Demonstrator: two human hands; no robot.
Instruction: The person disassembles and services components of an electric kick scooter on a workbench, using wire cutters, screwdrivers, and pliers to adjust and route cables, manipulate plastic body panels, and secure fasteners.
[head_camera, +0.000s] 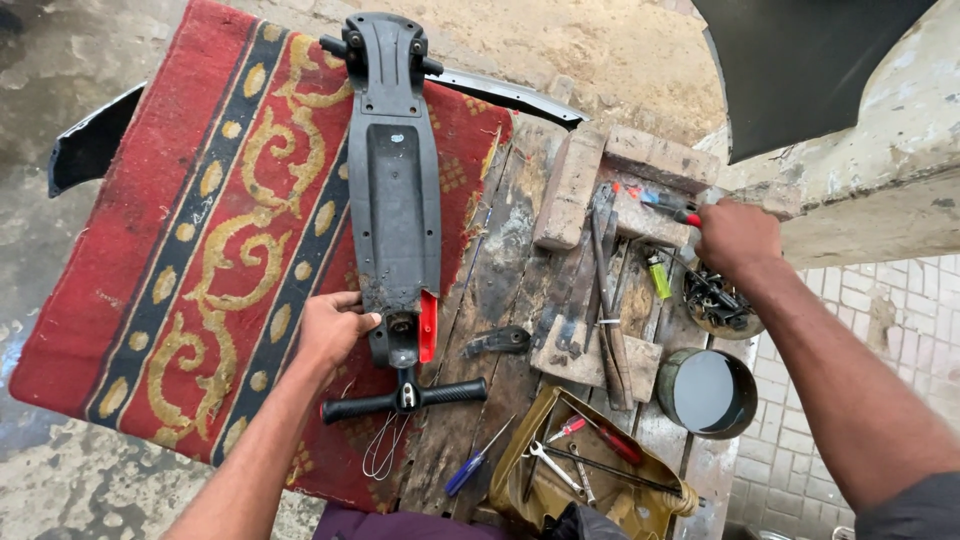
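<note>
A black kick scooter (394, 190) lies upside down along a red patterned rug (200, 260), its handlebar (404, 398) nearest me and a red part (428, 328) at its lower end. My left hand (330, 328) rests against the scooter's deck edge near the steering joint, fingers bent. My right hand (736, 236) is over the wooden workbench (500, 290), closed on a red-handled tool (668, 206) that points left over the bricks.
Bricks (600, 175), metal bars and a green lighter (659, 276) lie on the bench. A bowl of bolts (720, 302), a tin of dark liquid (708, 392), a blue screwdriver (472, 462) and a yellow tray of tools (590, 470) sit near me. A black panel (800, 60) leans far right.
</note>
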